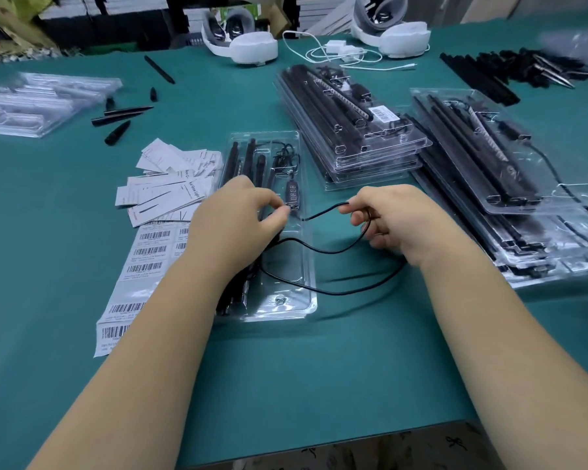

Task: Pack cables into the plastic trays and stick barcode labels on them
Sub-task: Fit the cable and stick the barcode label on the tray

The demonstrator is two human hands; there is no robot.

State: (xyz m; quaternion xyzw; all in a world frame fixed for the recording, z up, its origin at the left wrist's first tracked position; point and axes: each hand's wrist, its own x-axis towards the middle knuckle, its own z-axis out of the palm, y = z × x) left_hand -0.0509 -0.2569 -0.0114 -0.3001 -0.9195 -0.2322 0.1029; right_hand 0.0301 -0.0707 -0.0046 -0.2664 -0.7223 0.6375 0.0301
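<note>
- Cable [323, 246] is the job here: a thin black lead that loops from the clear plastic tray [296, 300] out onto the green desk [286, 385] and curls back toward both hands.
- Desk itself takes up pretty much the whole view, with green covering all over.
- Stacks of filled trays [360, 127] sit behind and to the right, black rods and wires sealed inside; the top one of the nearer stack has a barcode sticker on it.
- Empty clear trays [38, 103] are piled at the far left.
- Barcode label sheet [140, 266] lies just left of the open tray, partly under the left forearm, with printed paper slips [170, 184] fanned out above it.
- Two white headsets [241, 42] and a white charger cord sit at the back edge.
- Left hand [241, 215] is over the tray, fingers pinching the cable right below the little inline controller [292, 193] with its buttons.
- Right hand [398, 218] is just right of the tray, fingers curled round a bend of the same cable and holding it off the desk.
</note>
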